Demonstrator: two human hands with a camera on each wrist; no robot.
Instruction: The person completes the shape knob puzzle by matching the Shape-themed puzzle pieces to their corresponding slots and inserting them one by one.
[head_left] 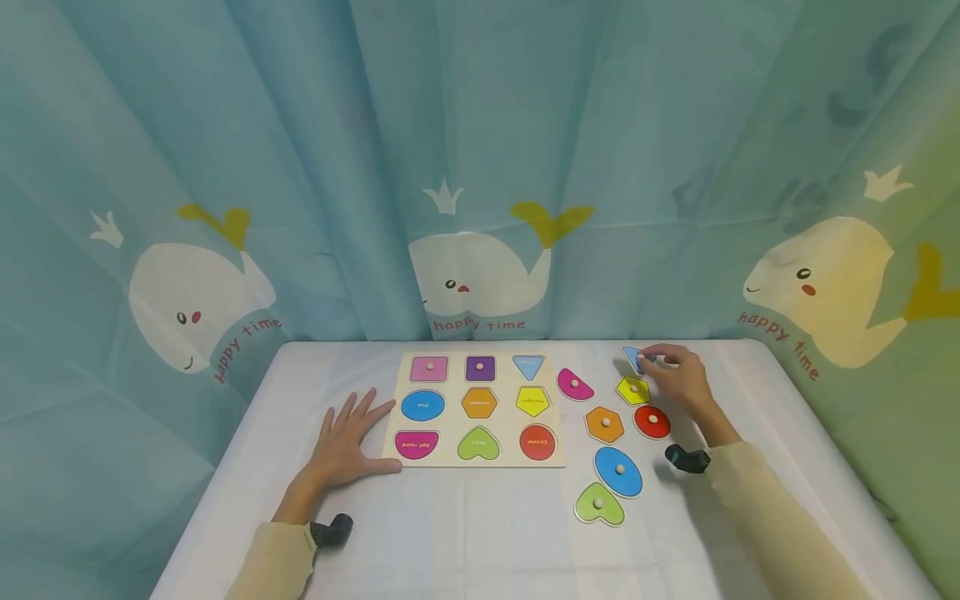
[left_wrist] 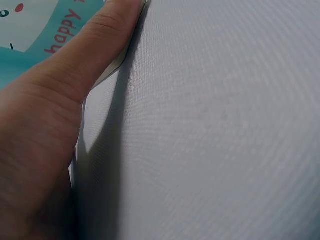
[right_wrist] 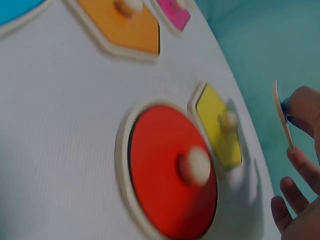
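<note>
My right hand [head_left: 681,382] pinches a light blue triangle piece [head_left: 632,358] by its knob at the table's back right. In the right wrist view the triangle [right_wrist: 283,117] is seen edge-on, raised off the cloth. Just below that hand lie a yellow pentagon [head_left: 627,395] and a red circle [head_left: 647,427]. My left hand [head_left: 337,450] lies flat with spread fingers, its index finger and thumb at the left edge of the shape board [head_left: 450,421]. A pink rectangle [head_left: 420,372] and a purple square [head_left: 474,375], both with knobs, sit in the board's top row.
Right of the board lie a magenta half round [head_left: 570,392], an orange hexagon [head_left: 598,430], a blue oval [head_left: 613,482] and a green heart [head_left: 592,514]. A white cloth covers the table [head_left: 465,542]. A teal curtain [head_left: 480,133] with whale prints hangs directly behind it.
</note>
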